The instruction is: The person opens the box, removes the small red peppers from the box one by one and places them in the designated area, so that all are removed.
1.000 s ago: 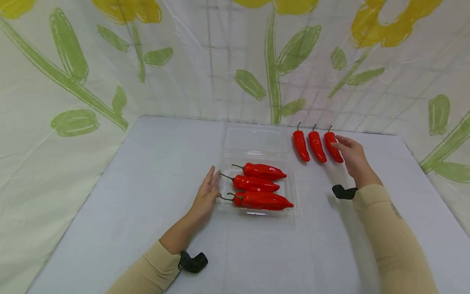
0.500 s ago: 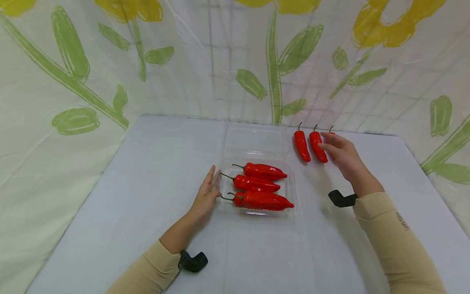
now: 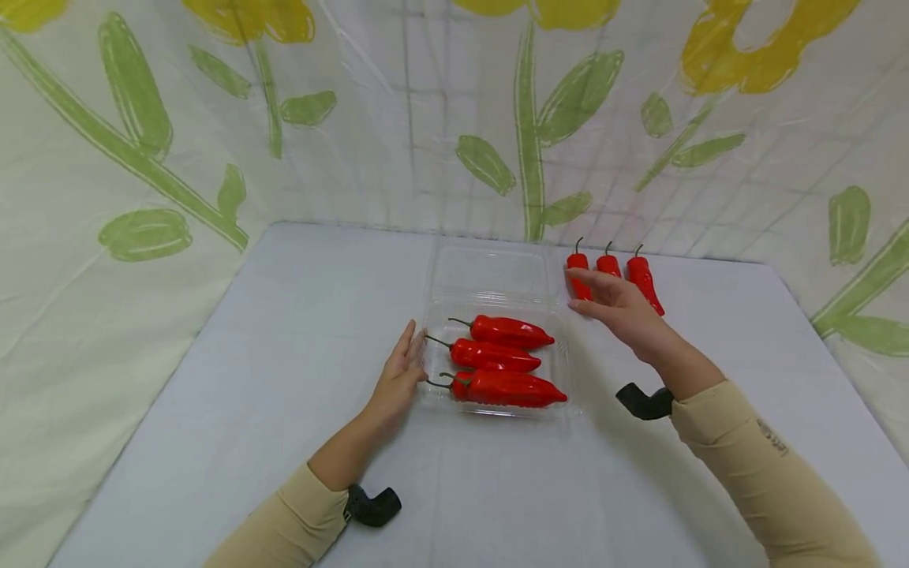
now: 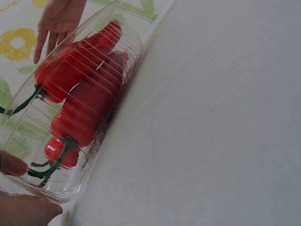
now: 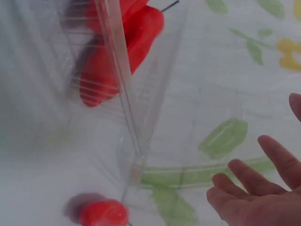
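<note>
A clear plastic clamshell box [image 3: 568,371] stands with its lid [image 3: 490,268] folded back. Inside lie several red peppers [image 3: 493,354] with green stems pointing left. Along the box's left wall rests my left hand [image 3: 398,379], fingers extended; in the left wrist view its thumb [image 4: 30,209] is at the box's corner. My right hand [image 3: 625,312] hovers right of the box with spread fingers and nothing in them. It partly hides two of three red peppers [image 3: 644,282] lined up behind it. The right wrist view shows its fingers [image 5: 251,179] loosely spread.
A white cloth [image 3: 319,300] covers the table. A pale sheet [image 3: 369,118] printed with yellow flowers and green leaves hangs behind it and at both sides. Each wrist wears a black camera mount [image 3: 375,506].
My right hand has moved left from the rightmost pepper of the row, past the middle one, towards the leftmost. The left hand, the box and the peppers stay in place.
</note>
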The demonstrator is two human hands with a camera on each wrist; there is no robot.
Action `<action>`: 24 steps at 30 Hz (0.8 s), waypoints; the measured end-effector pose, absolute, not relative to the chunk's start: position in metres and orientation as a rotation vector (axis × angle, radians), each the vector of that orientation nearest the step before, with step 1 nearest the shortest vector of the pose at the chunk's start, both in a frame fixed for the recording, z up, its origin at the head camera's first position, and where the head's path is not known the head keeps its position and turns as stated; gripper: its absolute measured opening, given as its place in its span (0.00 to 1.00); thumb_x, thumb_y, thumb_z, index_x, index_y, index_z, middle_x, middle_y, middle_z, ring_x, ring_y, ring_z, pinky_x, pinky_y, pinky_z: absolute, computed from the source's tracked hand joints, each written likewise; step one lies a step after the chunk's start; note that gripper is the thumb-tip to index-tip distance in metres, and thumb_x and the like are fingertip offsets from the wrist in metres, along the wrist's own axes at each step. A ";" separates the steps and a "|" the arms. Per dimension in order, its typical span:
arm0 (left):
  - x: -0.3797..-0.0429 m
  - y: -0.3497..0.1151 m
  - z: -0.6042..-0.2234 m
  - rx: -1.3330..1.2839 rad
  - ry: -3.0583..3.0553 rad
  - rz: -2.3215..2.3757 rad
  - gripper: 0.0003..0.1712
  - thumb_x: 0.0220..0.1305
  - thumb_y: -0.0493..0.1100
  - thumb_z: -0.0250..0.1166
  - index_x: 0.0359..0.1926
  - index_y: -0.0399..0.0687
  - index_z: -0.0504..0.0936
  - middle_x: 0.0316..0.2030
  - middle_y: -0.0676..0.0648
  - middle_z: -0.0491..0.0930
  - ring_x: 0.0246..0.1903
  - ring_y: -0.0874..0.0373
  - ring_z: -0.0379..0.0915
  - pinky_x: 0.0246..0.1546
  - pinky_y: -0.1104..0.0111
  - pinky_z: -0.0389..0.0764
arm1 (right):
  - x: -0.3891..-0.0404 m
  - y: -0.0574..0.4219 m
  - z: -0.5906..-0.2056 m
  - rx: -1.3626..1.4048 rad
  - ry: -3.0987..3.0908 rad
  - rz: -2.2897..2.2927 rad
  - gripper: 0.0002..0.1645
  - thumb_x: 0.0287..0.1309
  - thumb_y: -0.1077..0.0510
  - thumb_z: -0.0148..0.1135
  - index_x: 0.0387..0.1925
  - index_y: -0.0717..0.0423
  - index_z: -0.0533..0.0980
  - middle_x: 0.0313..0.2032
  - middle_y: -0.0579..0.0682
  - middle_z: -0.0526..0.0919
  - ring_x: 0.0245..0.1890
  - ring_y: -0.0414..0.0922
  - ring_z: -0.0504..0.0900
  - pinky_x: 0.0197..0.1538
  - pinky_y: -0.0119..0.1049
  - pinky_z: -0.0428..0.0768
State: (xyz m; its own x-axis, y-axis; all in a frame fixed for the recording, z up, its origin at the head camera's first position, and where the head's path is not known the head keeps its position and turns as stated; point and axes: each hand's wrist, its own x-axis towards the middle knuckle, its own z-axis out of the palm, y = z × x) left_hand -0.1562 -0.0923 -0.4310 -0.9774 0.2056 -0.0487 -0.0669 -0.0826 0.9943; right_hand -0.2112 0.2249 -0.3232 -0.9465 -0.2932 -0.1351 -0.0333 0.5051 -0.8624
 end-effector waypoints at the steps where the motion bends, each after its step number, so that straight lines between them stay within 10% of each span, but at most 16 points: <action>1: -0.156 -0.093 -0.431 0.153 1.992 2.181 0.46 0.53 0.24 0.39 0.73 0.43 0.35 0.73 0.37 0.42 0.73 0.47 0.33 0.70 0.53 0.45 | -0.210 0.222 -0.322 -0.309 2.480 -1.402 0.36 0.60 0.51 0.57 0.68 0.51 0.60 0.69 0.54 0.59 0.71 0.56 0.51 0.63 0.55 0.65; 24: -0.155 -0.091 -0.431 0.124 1.992 2.192 0.47 0.51 0.24 0.40 0.73 0.45 0.36 0.72 0.38 0.43 0.73 0.47 0.35 0.70 0.53 0.45 | -0.195 0.183 -0.335 -0.458 2.010 -1.457 0.30 0.60 0.56 0.56 0.64 0.54 0.65 0.64 0.60 0.66 0.65 0.58 0.64 0.63 0.56 0.66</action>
